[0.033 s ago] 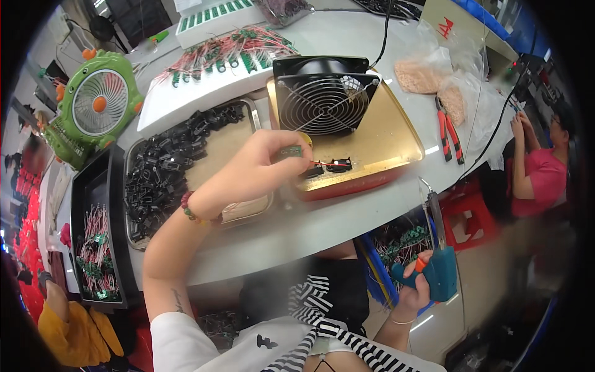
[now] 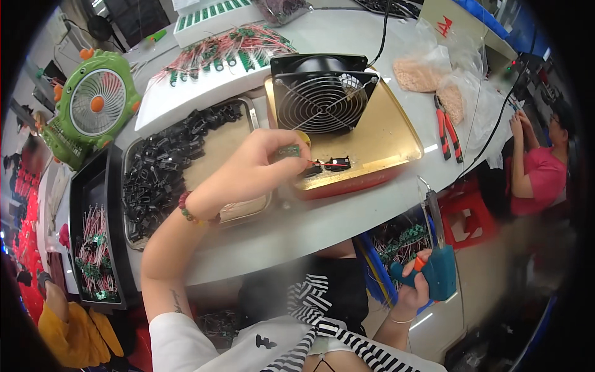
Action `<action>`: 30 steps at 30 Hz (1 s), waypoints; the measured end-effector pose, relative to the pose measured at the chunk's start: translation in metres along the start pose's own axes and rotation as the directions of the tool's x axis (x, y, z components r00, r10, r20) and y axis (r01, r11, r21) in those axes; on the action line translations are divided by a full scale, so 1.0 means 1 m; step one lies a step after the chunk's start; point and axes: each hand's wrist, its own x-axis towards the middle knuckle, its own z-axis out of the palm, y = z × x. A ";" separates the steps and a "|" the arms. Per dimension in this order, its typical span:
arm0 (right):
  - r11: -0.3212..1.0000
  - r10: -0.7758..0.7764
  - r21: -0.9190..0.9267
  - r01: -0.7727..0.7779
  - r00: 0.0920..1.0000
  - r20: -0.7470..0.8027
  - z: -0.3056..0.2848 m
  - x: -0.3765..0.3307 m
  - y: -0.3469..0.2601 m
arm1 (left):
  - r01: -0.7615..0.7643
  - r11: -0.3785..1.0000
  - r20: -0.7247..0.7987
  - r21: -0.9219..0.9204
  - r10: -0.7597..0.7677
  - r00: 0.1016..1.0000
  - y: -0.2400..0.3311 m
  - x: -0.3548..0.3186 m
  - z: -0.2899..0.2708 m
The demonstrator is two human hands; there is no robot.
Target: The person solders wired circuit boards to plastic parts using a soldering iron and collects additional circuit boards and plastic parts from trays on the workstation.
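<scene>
Left hand point(image 2: 251, 170) pinches a small green circuit board point(image 2: 289, 150) with thin red wire over the shiny gold tray point(image 2: 384, 133). Right hand point(image 2: 414, 282), near and low, grips a teal soldering gun point(image 2: 439, 263). Black square wire-grilled fan point(image 2: 322, 93) sits behind.

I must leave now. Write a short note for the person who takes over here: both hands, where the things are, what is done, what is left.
Left hand: pinches a small green circuit board with red wire over the gold tray.
Right hand: holds the teal glue gun low, beside the table edge.
Things: two black switches lie on the gold tray before the black fan; more black parts fill the metal tray.
Done: cannot tell.
Left: board not yet set down.
</scene>
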 end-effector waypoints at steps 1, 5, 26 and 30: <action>1.000 0.003 -0.012 -0.003 1.000 -0.003 0.000 0.000 0.000 | 0.001 1.000 0.006 -0.011 -0.001 1.000 0.000 0.000 0.000; 1.000 0.001 0.013 -0.001 1.000 0.004 0.004 0.001 -0.002 | 0.053 0.997 -0.009 0.049 -0.053 0.999 0.005 -0.004 0.000; 0.998 0.053 0.020 -0.055 0.994 0.098 0.043 0.003 -0.011 | -0.006 0.944 -0.100 0.329 0.041 0.994 -0.004 -0.010 -0.003; 0.985 0.170 0.028 -0.173 0.982 0.083 0.063 -0.002 -0.015 | -0.010 0.924 -0.123 0.382 0.062 0.990 -0.010 -0.013 -0.003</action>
